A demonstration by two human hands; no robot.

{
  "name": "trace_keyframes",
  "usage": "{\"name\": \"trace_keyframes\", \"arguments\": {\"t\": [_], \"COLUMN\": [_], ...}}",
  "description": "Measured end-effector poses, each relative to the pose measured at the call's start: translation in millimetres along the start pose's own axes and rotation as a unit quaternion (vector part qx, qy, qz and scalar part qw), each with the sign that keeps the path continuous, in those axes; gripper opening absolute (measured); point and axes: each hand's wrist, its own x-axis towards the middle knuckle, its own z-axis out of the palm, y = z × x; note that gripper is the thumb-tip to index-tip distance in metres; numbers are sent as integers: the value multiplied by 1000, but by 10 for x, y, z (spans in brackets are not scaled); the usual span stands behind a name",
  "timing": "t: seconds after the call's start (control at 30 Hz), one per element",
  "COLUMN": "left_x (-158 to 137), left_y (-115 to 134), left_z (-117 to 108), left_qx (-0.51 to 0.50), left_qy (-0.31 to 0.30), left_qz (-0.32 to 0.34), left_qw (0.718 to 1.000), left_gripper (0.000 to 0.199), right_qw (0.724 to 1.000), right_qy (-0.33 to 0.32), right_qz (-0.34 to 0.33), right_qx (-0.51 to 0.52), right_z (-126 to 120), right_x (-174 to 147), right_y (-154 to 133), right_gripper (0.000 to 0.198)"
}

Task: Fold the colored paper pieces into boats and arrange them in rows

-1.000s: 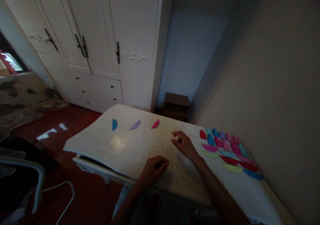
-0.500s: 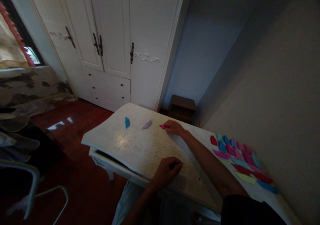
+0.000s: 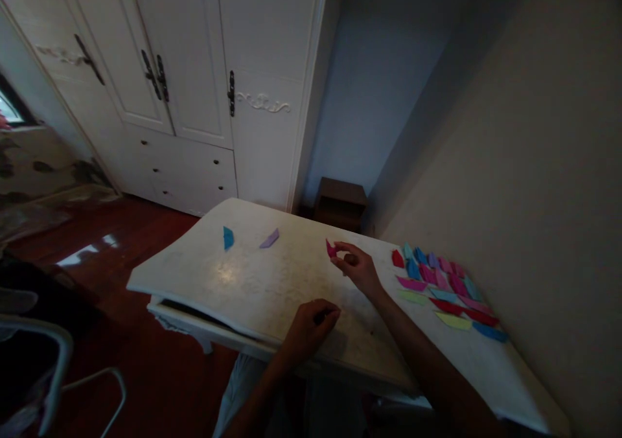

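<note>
We take the lilac boat (image 3: 269,238), lying on the white counter (image 3: 184,256), as our landmark. To its right, we see the pink boat (image 3: 331,250) pinched in the grip of the right hand (image 3: 357,266), one pointed end upward; whether it touches the counter we cannot tell. Nearer to us than the landmark, and also to its right, the left hand (image 3: 313,324) curls loosely; no item shows in it, but we cannot tell whether its grip is fully closed. To the landmark's left lies a blue boat (image 3: 228,238), and well to its right a crowded group of coloured boats (image 3: 441,279). We judge the pink boat to be folded paper: very light, hardly slippery, stiffer along its folds and easily crushed. We favour a gentle hold on a layered edge, sparing the thin tips.
</note>
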Motion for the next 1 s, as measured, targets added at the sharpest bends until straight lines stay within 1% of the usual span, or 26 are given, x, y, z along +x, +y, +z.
{"name": "trace_keyframes", "arguments": {"t": [0.03,0.07,0.13,0.27,0.4,0.43,0.47,0.5,0.6,0.77,0.8,0.83,0.9,0.97,1.0], "left_x": [3,6,10,14,15,14,13,12,11,24,26,29,34,40,43], "left_y": [-4,-10,-23,-44,-54,-52,-49,-44,-31,-42,-45,-45,-41,-35,-34], "left_z": [-1,-1,-2,-3,0,0,1,1,3,10,12,13,13,12,11], "left_qx": [6,12,26,42,57,63,70,78,105,131,135,139,148,158,163], "left_qy": [-1,-2,-6,-9,-6,-4,-1,3,21,37,37,38,36,37,37], "left_qz": [0,0,0,1,3,4,6,7,12,16,14,13,12,12,12], "left_qw": [1000,1000,1000,999,998,998,998,997,994,991,990,989,988,987,986], "left_gripper": [22,22,23,25,26,26,26,26,26,29,29,30,30,30,31], "right_qw": [996,985,955,900,822,810,806,808,825,835,841,851,878,903,915], "right_qy": [18,31,40,46,64,69,76,86,139,234,251,268,310,344,346], "right_qz": [42,73,113,137,146,147,146,146,151,156,154,154,157,165,167], "right_qx": [78,152,270,412,547,563,568,565,527,473,454,424,330,197,123], "right_z": [-49,-101,-207,-345,-374,-385,-405,-436,-610,-1083,-1176,-1261,-1402,-1509,-1553], "right_x": [-100,-202,-409,-795,-1058,-1104,-1147,-1189,-1320,-1543,-1579,-1609,-1652,-1674,-1678], "right_y": [-55,-108,-200,-296,-263,-236,-202,-164,-31,178,218,259,343,427,467], "right_gripper": [39,38,34,26,14,13,13,13,17,20,21,23,29,37,40]}}
